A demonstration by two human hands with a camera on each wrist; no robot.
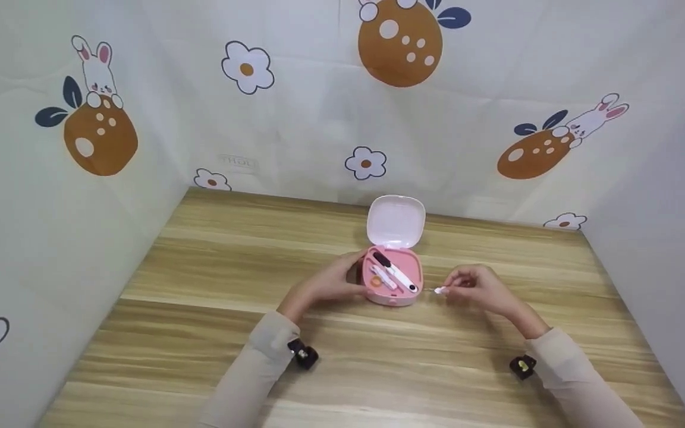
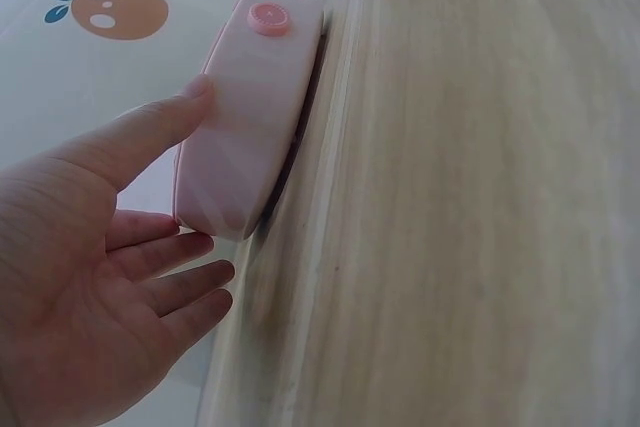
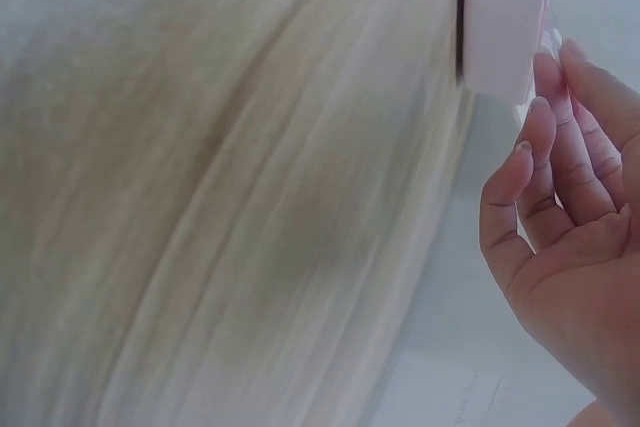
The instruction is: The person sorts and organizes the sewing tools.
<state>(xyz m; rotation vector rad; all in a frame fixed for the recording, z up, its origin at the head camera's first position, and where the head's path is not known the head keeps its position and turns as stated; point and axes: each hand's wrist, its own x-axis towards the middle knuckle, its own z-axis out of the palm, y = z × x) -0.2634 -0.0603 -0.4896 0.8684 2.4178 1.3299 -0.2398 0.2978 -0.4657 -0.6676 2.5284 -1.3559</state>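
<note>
A pink-and-white case [image 1: 393, 300] stands on the table with its pale lid [image 1: 396, 220] raised at the back. My left hand [image 1: 336, 278] grips the case's left side, thumb on the front and fingers toward the back. Inside the case lie a slim white tool with a black end [image 1: 402, 276], a smaller white tool [image 1: 383, 277] and a small orange piece [image 1: 376, 281]. Just right of the case, my right hand [image 1: 478, 288] pinches a small white piece [image 1: 440, 290] with a thin tip pointing at the case; its kind is too small to tell.
The wood-grain table [image 1: 200, 356] is bounded by a patterned cloth [image 1: 307, 119] at the back and both sides. The raised lid stands close to the back cloth. A small black device [image 1: 302, 355] is worn on each wrist.
</note>
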